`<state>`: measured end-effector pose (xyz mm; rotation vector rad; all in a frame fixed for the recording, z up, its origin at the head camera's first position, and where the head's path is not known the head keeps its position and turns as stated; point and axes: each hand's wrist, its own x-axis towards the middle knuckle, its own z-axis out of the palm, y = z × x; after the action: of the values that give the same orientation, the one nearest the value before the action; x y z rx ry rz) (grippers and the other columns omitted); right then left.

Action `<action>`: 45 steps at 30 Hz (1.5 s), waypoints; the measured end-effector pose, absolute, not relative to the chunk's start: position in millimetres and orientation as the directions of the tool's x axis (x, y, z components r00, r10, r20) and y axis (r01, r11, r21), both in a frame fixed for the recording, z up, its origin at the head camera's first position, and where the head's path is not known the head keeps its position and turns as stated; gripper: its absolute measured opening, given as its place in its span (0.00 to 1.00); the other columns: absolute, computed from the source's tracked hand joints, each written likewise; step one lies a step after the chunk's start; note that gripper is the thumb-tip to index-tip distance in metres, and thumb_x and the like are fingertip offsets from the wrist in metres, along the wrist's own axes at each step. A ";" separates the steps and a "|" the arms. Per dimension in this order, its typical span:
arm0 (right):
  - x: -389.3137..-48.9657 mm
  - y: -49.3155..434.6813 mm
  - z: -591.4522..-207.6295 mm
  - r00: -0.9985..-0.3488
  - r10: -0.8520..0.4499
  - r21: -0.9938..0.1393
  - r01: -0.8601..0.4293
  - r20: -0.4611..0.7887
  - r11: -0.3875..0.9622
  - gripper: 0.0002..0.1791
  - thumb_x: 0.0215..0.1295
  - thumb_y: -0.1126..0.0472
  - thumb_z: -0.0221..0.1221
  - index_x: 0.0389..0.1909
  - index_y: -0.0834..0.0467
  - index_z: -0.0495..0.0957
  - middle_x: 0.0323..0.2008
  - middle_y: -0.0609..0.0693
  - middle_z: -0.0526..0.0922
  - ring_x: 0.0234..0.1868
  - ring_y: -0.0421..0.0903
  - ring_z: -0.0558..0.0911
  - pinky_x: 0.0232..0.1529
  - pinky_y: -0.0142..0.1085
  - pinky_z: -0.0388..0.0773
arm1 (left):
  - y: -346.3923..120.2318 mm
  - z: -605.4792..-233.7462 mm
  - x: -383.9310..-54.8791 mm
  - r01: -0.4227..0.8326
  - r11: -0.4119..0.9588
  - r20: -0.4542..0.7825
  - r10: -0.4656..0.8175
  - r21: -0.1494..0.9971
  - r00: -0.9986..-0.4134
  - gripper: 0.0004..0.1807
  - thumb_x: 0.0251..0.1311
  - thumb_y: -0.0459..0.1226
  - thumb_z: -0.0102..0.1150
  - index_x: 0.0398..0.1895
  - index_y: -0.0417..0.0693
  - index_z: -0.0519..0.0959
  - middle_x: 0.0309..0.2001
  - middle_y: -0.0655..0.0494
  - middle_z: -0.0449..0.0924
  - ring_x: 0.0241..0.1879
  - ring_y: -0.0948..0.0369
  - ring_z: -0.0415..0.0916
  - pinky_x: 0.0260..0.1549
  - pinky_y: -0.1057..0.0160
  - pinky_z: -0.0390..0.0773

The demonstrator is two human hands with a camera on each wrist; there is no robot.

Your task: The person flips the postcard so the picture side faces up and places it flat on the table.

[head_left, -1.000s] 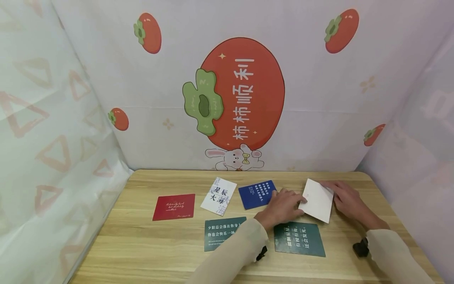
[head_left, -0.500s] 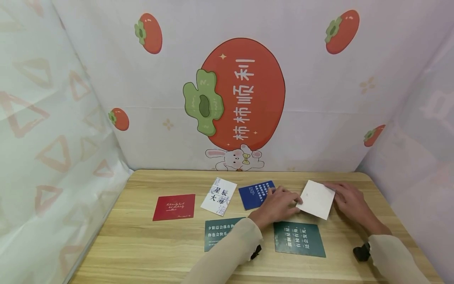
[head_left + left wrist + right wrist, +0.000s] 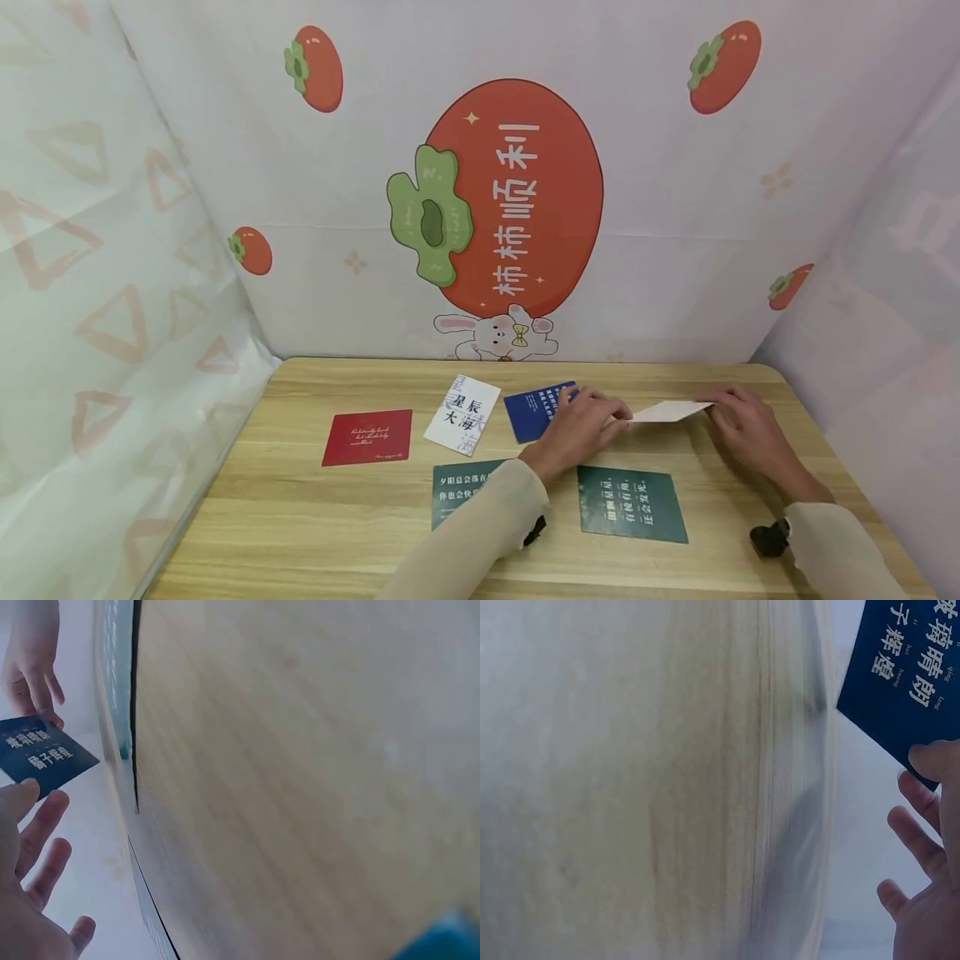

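Observation:
A card (image 3: 667, 412) is held up off the table between my two hands, tilted nearly edge-on in the head view with its white side showing. Its other side is dark blue with white characters, seen in the left wrist view, where the card (image 3: 52, 756) spans both hands. My left hand (image 3: 573, 429) pinches the left corner between thumb and index finger, the other fingers spread. At the opposite corner, my right hand (image 3: 750, 433) pinches with thumb (image 3: 934, 759) and index finger. Under the left hand's fingers, part of a blue card (image 3: 528, 417) is hidden from the head camera.
Several cards lie flat on the wooden table (image 3: 262, 533): a red card (image 3: 367, 437), a white card (image 3: 462, 417), a green card (image 3: 461, 492) partly behind the left sleeve, and another green card (image 3: 632, 504) nearer the front. A printed cloth (image 3: 645, 308) rises behind the table.
The held card has tilted from showing its broad white face to nearly edge-on, its near edge rising. My left hand has shifted slightly left. The cards on the table have not moved.

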<state>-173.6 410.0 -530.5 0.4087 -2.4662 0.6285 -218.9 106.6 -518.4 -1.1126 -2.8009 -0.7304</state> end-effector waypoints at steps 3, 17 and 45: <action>-172.6 410.5 -529.8 -0.801 -0.150 -0.360 -0.417 0.579 0.835 0.17 0.61 0.81 0.68 0.46 0.61 0.90 0.46 0.60 0.86 0.53 0.28 0.71 0.53 0.20 0.65 | 106.4 -517.2 -218.4 0.634 0.645 0.216 0.608 0.427 -0.764 0.12 0.83 0.51 0.56 0.59 0.71 0.86 0.57 0.76 0.87 0.67 0.67 0.74 0.77 0.49 0.64; -166.0 406.9 -520.8 -0.893 -0.047 -0.443 -0.268 0.447 0.855 0.10 0.77 0.65 0.65 0.53 0.66 0.83 0.50 0.65 0.84 0.52 0.56 0.80 0.54 0.54 0.78 | 110.7 -509.8 -219.2 0.531 0.645 0.249 0.481 0.550 -0.841 0.12 0.83 0.50 0.56 0.58 0.65 0.87 0.53 0.73 0.90 0.52 0.71 0.78 0.60 0.61 0.69; -159.5 407.5 -516.1 -0.951 -0.015 -0.426 -0.152 0.308 0.892 0.13 0.77 0.64 0.65 0.56 0.66 0.81 0.38 0.58 0.86 0.39 0.54 0.80 0.40 0.46 0.70 | 128.8 -511.2 -207.8 0.411 0.737 0.149 0.396 0.537 -0.906 0.34 0.71 0.45 0.73 0.79 0.70 0.73 0.30 0.74 0.84 0.42 0.70 0.79 0.66 0.48 0.65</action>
<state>-159.5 407.5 -516.1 0.1245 -2.7606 0.6562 -207.8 128.8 -511.2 -0.6745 -2.9048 -0.9065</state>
